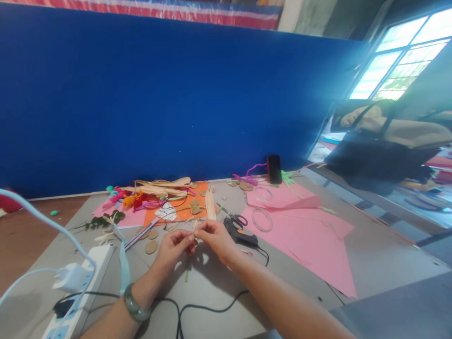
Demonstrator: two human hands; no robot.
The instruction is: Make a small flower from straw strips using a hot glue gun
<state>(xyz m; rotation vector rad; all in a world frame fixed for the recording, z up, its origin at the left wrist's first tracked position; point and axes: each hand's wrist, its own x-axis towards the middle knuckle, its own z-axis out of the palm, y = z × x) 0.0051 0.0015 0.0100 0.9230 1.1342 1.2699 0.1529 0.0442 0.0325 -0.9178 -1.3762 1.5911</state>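
My left hand [174, 245] and my right hand [216, 239] meet over the near middle of the table, fingertips almost touching. Both pinch a small pale strip [195, 227] that looks like dried husk; most of it is hidden by the fingers. A short green piece [187, 274] shows below the hands; whether it joins the strip I cannot tell. Just beyond my right hand a wider pale husk strip [210, 203] lies flat. A black glue gun [240, 234] and dark-handled scissors [240, 220] lie close to the right of that hand.
A white power strip [100, 263] with plugs stands at left; a black cable [212, 310] crosses in front. Pink paper [303, 240] bears a ring [262, 220]. Husk strips [162, 187], orange paper [169, 214] and wooden discs [151, 247] lie leftward. A phone [274, 169] leans on the blue partition [176, 103].
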